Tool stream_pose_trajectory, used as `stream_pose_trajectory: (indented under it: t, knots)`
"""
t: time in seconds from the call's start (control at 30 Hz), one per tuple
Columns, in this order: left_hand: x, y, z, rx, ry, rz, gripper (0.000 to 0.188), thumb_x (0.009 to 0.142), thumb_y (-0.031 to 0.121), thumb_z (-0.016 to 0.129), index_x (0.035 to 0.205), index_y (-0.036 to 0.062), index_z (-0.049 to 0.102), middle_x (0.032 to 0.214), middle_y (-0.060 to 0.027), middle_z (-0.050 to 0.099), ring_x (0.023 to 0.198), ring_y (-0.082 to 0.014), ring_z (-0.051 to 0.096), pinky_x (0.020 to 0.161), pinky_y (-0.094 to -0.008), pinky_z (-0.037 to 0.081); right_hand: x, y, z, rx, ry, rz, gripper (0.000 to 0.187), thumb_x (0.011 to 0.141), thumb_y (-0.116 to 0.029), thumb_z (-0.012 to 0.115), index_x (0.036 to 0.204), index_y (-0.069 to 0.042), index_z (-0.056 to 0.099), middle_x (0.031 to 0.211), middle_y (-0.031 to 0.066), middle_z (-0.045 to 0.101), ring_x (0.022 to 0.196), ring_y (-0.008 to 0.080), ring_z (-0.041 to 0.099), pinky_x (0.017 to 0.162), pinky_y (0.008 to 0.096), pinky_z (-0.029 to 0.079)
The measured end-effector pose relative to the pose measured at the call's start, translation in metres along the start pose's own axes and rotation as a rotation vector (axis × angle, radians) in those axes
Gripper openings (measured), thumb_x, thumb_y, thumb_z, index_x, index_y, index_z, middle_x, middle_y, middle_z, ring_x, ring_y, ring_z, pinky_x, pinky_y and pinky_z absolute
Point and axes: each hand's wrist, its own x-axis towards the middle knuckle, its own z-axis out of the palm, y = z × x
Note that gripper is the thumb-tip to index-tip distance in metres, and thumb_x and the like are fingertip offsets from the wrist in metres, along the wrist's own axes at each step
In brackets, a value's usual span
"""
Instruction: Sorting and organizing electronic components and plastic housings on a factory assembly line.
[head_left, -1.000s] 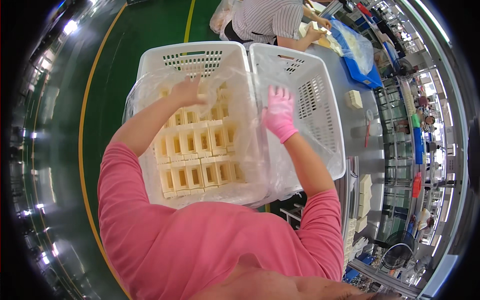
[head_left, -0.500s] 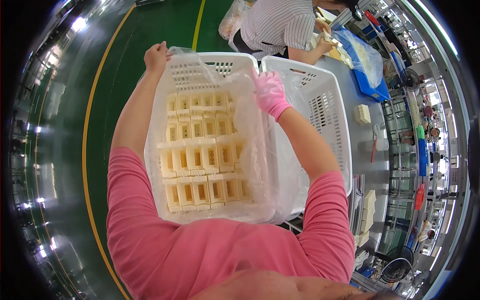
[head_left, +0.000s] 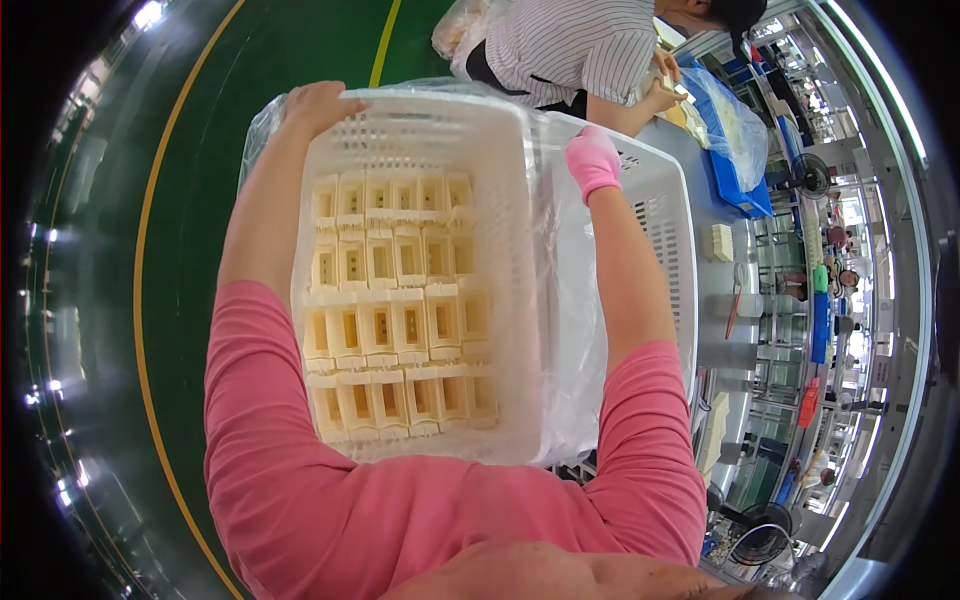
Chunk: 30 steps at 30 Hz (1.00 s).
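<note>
A white perforated plastic crate (head_left: pixel 420 103) stands in front of me, lined with a clear plastic bag (head_left: pixel 570 330). Inside, several rows of cream-coloured, hollow rectangular plastic parts (head_left: pixel 380 330) stand side by side. My bare left hand (head_left: pixel 318 106) is closed over the crate's far left corner, gripping the liner at the rim; its fingertips are partly hidden. My right hand (head_left: pixel 594 162), in a pink glove, is closed in a fist on the liner's right side, above a second white crate (head_left: pixel 672 220). The liner drapes outside the first crate's right wall.
A co-worker in a striped shirt (head_left: pixel 575 45) handles pale parts at a grey metal table (head_left: pixel 725 320), near a blue tray (head_left: pixel 735 170) with plastic film. A small stack of cream parts (head_left: pixel 722 242) and a red-handled tool (head_left: pixel 733 312) lie there. Green floor (head_left: pixel 210 200) stretches left.
The liner's edges have been spread outward over the crate's rim. My left hand has come down to the far left corner; my right hand has moved right and closed into a fist.
</note>
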Motion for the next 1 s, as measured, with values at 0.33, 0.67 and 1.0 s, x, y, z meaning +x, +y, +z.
stream_pose_trajectory:
  t: [0.33,0.67,1.0]
  knots:
    - [0.009,-0.001,0.001,0.046,-0.112,-0.019,0.059,0.068,0.06,0.051,0.081,0.0034,0.061,0.091,-0.0125,0.059,0.088,-0.0267,0.055,0.076,-0.036,0.042,-0.038,-0.044,0.023,0.1,0.013,-0.547,0.049,0.067,-0.02,0.051,0.112,-0.004,0.044,0.111,0.018,0.048,0.101,0.0329,0.046,0.083,0.0363,0.038]
    - [0.009,0.001,0.002,0.068,-0.153,-0.042,0.067,0.067,0.066,0.043,0.088,0.0043,0.06,0.091,-0.0123,0.059,0.092,-0.0257,0.053,0.082,-0.0365,0.036,-0.059,-0.042,0.009,0.61,-0.354,-0.086,0.049,0.065,-0.022,0.054,0.106,0.003,0.044,0.099,0.0214,0.053,0.098,0.029,0.05,0.081,0.0325,0.038]
    - [0.011,-0.004,0.005,0.066,-0.13,-0.038,0.066,0.069,0.064,0.043,0.09,0.004,0.06,0.096,-0.0128,0.058,0.091,-0.0255,0.054,0.081,-0.0366,0.037,-0.171,0.019,-0.044,1.556,-0.813,0.076,0.069,0.073,-0.015,0.052,0.127,0.008,0.015,0.125,0.013,0.033,0.114,0.0167,0.032,0.093,0.0245,0.025]
